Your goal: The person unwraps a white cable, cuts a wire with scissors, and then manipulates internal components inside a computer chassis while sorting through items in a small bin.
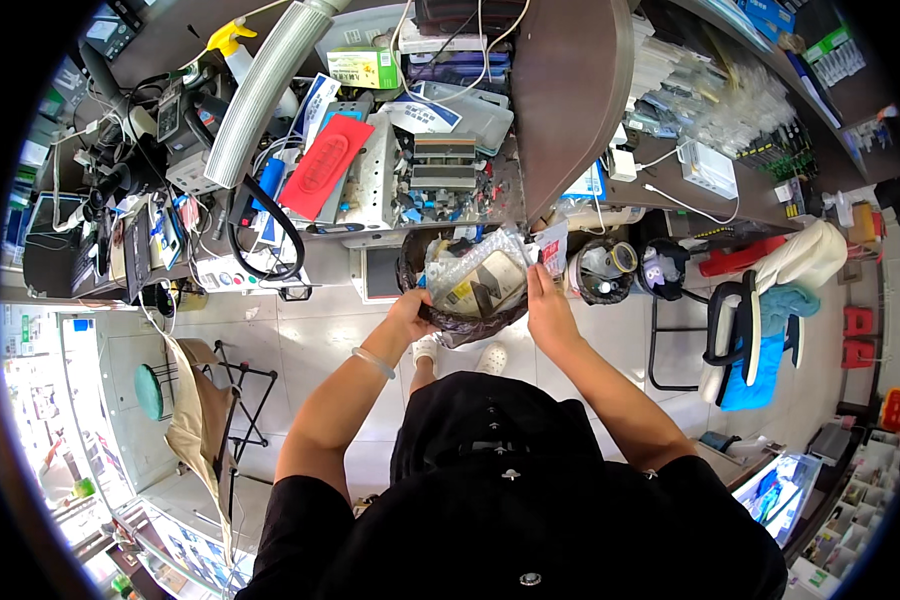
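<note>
A black plastic trash bag, filled with clear wrap and other packaging, is held in front of me below the desk edge. On top of the rubbish lies a clear plastic package with pale and dark parts. My left hand is closed round the bag's left rim. At the right rim, my right hand has its fingers together and its thumb out of sight, pinching the bag's edge. Just beyond those fingertips a white packet with red marks sticks up.
The cluttered desk ahead carries a red mat, tools and cables. A second bin stands to the right, near a chair draped with cloth. On the left is a folding chair. A brown partition divides the desk.
</note>
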A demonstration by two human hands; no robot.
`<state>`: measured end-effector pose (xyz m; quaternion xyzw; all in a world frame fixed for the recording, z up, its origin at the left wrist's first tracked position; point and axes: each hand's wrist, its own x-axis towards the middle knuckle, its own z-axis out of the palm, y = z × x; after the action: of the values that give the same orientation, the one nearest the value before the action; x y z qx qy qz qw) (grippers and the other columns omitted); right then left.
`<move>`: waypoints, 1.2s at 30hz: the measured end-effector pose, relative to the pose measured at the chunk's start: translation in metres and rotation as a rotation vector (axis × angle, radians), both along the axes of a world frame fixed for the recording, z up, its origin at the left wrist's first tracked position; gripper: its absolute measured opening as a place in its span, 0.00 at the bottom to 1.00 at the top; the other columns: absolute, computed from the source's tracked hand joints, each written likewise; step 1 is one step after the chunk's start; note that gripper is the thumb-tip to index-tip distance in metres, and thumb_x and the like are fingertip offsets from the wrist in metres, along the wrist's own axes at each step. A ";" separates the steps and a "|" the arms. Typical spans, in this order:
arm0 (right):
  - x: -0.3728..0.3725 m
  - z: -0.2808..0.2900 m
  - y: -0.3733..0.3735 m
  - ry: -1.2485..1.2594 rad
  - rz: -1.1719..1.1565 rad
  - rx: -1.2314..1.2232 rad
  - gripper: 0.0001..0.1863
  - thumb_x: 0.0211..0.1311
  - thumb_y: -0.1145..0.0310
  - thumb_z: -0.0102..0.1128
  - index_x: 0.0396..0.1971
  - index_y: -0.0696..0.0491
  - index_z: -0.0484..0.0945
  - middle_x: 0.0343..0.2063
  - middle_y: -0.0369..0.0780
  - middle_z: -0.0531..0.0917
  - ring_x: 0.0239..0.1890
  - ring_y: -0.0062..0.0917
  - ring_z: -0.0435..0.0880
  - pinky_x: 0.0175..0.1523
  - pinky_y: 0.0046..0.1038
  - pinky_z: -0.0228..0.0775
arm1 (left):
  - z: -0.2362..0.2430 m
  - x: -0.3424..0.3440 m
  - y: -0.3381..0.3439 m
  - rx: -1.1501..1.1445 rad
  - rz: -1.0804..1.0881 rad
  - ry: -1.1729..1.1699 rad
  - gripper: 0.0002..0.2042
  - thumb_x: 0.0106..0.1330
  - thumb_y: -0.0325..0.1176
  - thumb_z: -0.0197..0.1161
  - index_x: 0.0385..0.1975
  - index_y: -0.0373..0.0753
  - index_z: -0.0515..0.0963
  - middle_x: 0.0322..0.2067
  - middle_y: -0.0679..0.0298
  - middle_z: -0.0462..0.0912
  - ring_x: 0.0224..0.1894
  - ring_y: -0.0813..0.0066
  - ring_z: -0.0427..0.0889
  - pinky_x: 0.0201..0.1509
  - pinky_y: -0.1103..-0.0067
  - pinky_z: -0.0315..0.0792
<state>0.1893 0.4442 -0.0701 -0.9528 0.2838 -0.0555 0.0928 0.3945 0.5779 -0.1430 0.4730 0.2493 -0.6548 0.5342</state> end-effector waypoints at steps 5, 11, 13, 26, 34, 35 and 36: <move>0.015 0.023 -0.013 -0.139 -0.101 0.108 0.27 0.45 0.86 0.43 0.51 0.68 0.61 0.53 0.57 0.64 0.51 0.47 0.69 0.56 0.35 0.62 | -0.017 -0.010 0.004 -0.013 0.094 -0.037 0.12 0.45 0.21 0.50 0.32 0.32 0.66 0.35 0.53 0.71 0.39 0.51 0.75 0.47 0.52 0.71; -0.002 -0.006 0.000 -0.070 0.020 0.078 0.27 0.47 0.84 0.44 0.53 0.68 0.59 0.53 0.55 0.64 0.52 0.46 0.68 0.55 0.34 0.63 | -0.036 -0.004 0.003 0.000 0.086 0.019 0.09 0.45 0.21 0.51 0.28 0.34 0.66 0.29 0.57 0.69 0.33 0.55 0.75 0.41 0.54 0.72; 0.003 0.004 0.014 -0.124 0.041 0.206 0.29 0.45 0.85 0.45 0.53 0.68 0.58 0.54 0.56 0.63 0.53 0.47 0.67 0.55 0.35 0.62 | -0.041 -0.004 0.005 0.025 0.087 -0.009 0.08 0.45 0.21 0.52 0.27 0.35 0.67 0.28 0.58 0.69 0.31 0.56 0.74 0.39 0.56 0.73; 0.146 -0.010 -0.087 0.140 -0.212 -0.155 0.19 0.51 0.76 0.48 0.43 0.72 0.68 0.50 0.57 0.66 0.33 0.41 0.78 0.34 0.33 0.76 | -0.030 0.001 0.000 0.039 0.055 0.022 0.07 0.44 0.21 0.52 0.25 0.36 0.67 0.26 0.59 0.68 0.29 0.59 0.75 0.35 0.56 0.74; 0.051 0.007 -0.006 0.232 -0.063 0.086 0.24 0.48 0.82 0.44 0.49 0.74 0.61 0.52 0.62 0.60 0.41 0.48 0.75 0.47 0.37 0.69 | -0.027 -0.002 0.001 0.066 0.096 0.017 0.10 0.43 0.20 0.52 0.29 0.33 0.67 0.29 0.56 0.69 0.34 0.55 0.75 0.38 0.53 0.74; 0.040 0.010 0.004 0.161 -0.048 0.111 0.25 0.47 0.83 0.44 0.49 0.73 0.60 0.52 0.62 0.60 0.44 0.49 0.73 0.50 0.37 0.67 | -0.023 -0.003 0.000 0.064 0.099 0.017 0.10 0.43 0.20 0.52 0.29 0.33 0.67 0.30 0.56 0.69 0.35 0.55 0.75 0.39 0.53 0.74; 0.031 0.014 0.013 0.090 -0.033 0.137 0.25 0.47 0.84 0.43 0.50 0.73 0.59 0.52 0.62 0.60 0.47 0.50 0.71 0.52 0.37 0.65 | -0.021 -0.003 -0.001 0.064 0.103 0.018 0.11 0.43 0.20 0.52 0.29 0.33 0.67 0.30 0.56 0.69 0.35 0.54 0.75 0.39 0.53 0.74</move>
<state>0.2200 0.4574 -0.0558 -0.9409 0.3065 0.0054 0.1439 0.3916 0.5771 -0.1641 0.4705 0.2988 -0.6223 0.5496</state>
